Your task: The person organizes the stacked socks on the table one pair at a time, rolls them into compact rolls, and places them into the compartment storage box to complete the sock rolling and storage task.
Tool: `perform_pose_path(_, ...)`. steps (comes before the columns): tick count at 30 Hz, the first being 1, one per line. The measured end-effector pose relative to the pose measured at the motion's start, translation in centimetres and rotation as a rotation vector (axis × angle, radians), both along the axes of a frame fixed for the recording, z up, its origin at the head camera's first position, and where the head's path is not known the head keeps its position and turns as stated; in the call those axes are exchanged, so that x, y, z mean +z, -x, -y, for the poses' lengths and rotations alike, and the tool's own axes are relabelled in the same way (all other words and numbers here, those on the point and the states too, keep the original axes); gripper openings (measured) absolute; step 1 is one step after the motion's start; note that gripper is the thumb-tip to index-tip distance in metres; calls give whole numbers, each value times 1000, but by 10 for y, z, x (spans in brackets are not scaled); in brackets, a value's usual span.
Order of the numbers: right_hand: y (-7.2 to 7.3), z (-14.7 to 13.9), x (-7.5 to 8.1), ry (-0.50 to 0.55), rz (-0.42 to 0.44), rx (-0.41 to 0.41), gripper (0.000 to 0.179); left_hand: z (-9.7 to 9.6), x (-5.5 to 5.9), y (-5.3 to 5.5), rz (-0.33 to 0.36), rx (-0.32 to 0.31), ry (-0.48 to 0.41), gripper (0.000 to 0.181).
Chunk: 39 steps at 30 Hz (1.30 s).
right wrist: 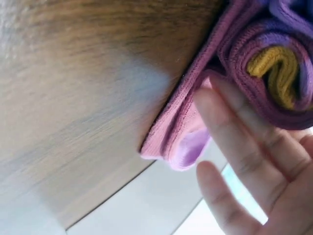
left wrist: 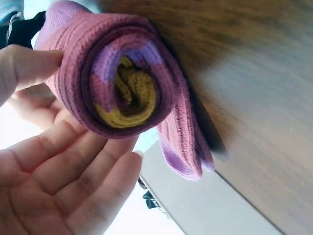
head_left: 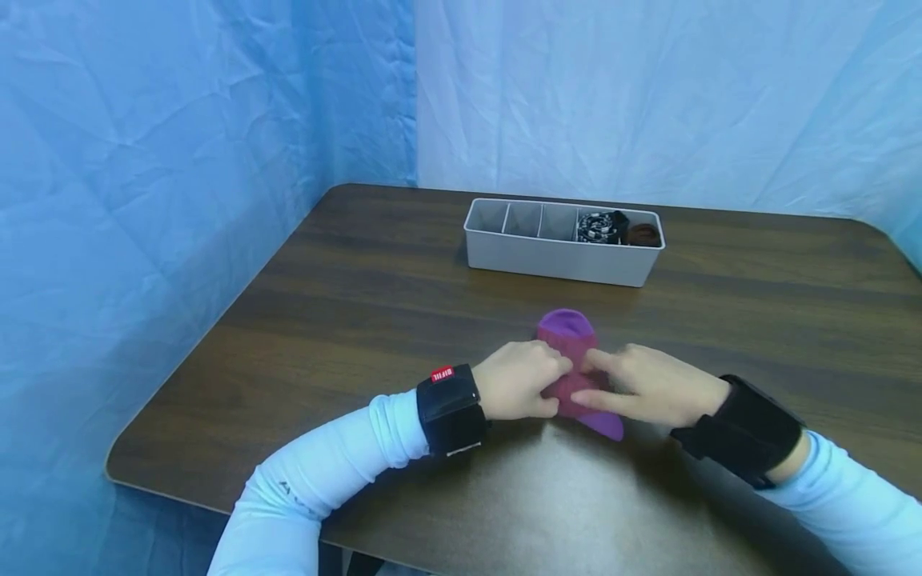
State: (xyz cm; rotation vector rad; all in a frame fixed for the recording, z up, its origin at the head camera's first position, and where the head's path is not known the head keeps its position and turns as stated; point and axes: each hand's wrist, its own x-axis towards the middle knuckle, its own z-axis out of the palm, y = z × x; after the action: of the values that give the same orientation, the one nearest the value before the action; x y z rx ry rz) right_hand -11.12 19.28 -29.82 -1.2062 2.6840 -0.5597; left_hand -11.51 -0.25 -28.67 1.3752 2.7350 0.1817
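A pair of ribbed pink socks (head_left: 569,344) with purple ends lies on the table, partly rolled up. Inside the roll (left wrist: 161,93) a mustard-yellow part shows at the centre, and a flat length (right wrist: 168,132) stretches out toward the bin. My left hand (head_left: 520,380) holds the roll at its left side, thumb on one face and fingers against another. From the right, my right hand (head_left: 651,388) has thumb and fingers at the roll, with fingertips touching it in the right wrist view. Part of that thumb's contact is hidden there.
Behind the socks stands a grey divided bin (head_left: 555,260). Its right compartments hold a black-and-white patterned roll (head_left: 598,228) and a brown roll (head_left: 643,234). The dark wooden table (head_left: 346,320) has blue curtains (head_left: 612,96) at its back and left.
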Motion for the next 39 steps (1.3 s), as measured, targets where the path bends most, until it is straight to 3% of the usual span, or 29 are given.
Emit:
perform_pose_path(5,-8,6,-2,-61,-246,-16,71,1,1,18,173,30,-16,14)
perform_pose_path(8,-10,10,-2,-62,-328,-9,76,1,4,31,316,43,-16,15)
perform_pose_path(12,-7,13,1,-69,-348,3,60,-1,6,47,480,22,-4,18)
perform_pose_path(16,1,14,7,-90,-231,9,45,-2,5,53,527,25,6,21)
perform_pose_path(18,6,14,9,-95,-157,7,37,-1,5,50,485,60,-11,24)
perform_pose_path(20,11,15,11,-99,-93,1,33,-1,6,41,366,87,-32,25)
perform_pose_path(25,27,12,14,-110,42,-30,34,-3,6,12,-133,54,-10,24)
perform_pose_path(28,36,9,15,-107,109,-34,36,-5,1,0,-297,22,36,26)
perform_pose_path(31,40,7,15,-109,122,-30,37,-6,-3,-1,-317,26,60,30)
perform_pose_path(35,40,8,16,-127,110,-44,36,-8,-1,7,-249,49,57,27)
perform_pose_path(37,37,8,17,-133,78,-59,35,-9,2,11,-201,63,50,26)
perform_pose_path(39,31,9,18,-121,-22,-73,33,-10,3,17,-176,71,51,24)
